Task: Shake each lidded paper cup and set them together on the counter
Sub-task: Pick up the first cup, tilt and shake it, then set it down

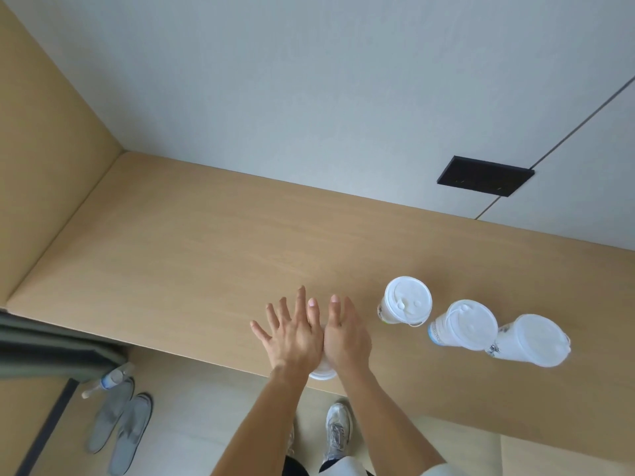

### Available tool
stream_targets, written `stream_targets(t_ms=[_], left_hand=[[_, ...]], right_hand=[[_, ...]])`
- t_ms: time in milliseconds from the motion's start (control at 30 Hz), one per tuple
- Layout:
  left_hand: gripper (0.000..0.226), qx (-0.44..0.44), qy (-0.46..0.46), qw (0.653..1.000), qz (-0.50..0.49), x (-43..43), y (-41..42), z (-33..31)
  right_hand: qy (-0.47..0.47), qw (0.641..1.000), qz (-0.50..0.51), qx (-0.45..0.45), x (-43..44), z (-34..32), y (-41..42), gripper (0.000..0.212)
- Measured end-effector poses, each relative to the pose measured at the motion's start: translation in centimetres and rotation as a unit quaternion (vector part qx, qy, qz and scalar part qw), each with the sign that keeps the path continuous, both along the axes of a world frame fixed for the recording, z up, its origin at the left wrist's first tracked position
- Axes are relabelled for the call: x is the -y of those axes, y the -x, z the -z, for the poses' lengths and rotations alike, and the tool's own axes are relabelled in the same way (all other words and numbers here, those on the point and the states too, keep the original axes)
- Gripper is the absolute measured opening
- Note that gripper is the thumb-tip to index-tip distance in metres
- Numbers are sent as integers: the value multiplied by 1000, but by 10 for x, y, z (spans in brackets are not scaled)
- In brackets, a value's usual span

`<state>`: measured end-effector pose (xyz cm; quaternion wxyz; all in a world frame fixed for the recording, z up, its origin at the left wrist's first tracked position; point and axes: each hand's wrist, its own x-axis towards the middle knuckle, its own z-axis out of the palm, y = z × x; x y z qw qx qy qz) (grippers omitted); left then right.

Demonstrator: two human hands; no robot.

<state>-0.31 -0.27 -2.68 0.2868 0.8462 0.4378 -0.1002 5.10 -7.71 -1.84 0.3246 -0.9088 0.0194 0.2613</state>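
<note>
Three white paper cups with white lids stand upright in a row on the right of the wooden counter: the left cup, the middle cup and the right cup. My left hand and my right hand are side by side, palms down, thumbs touching and fingers stretched out, near the counter's front edge. Under the heels of both hands a sliver of another white lid shows. The rest of that cup is hidden, and I cannot tell whether the hands touch it.
A grey wall rises behind the counter, with a black socket plate at the right. A wooden side panel closes off the left end. On the floor below lie a pair of grey slippers and a plastic bottle. My shoe is under the counter edge.
</note>
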Motion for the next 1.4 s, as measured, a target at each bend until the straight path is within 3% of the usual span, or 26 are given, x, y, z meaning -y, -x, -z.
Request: stream_targets(t_ms=[200,333,400,467,533,633,733,1033,1233,1300,1400], left_hand=[[84,121,-13,986,116,-27,-7,-12],[69,251,27,963,95,-39,18,-22],[60,277,12,956,93,-45,46,-18],[65,252,-20,960,120,-48,76,-7],[87,151,-26,974,164,-44,98,6],[122,-2,-37,975,219,-27,103,22],[139,-44,-26,972,229,-12,88,29],[148,-62,-20,975,214,-10,81,37],[145,-84,-11,973,217,-8,74,30],[137,-94,8,971,220,-14,73,23],[101,-41,133,972,190,-25,78,9]], right_hand=[[-152,956,221,-122,-4,-16,20,66],[-173,942,241,-155,3,-26,20,81],[-150,962,198,-115,10,-27,18,83],[-107,990,89,-13,18,-29,18,80],[-56,993,-51,93,20,-31,23,84],[30,954,-231,188,13,-29,34,99],[101,916,-317,226,2,-21,41,108],[166,886,-316,294,-9,-8,45,98],[160,906,-294,260,-13,-14,43,74],[134,919,-276,247,-12,-17,40,64],[71,960,-232,138,-3,-24,29,65]])
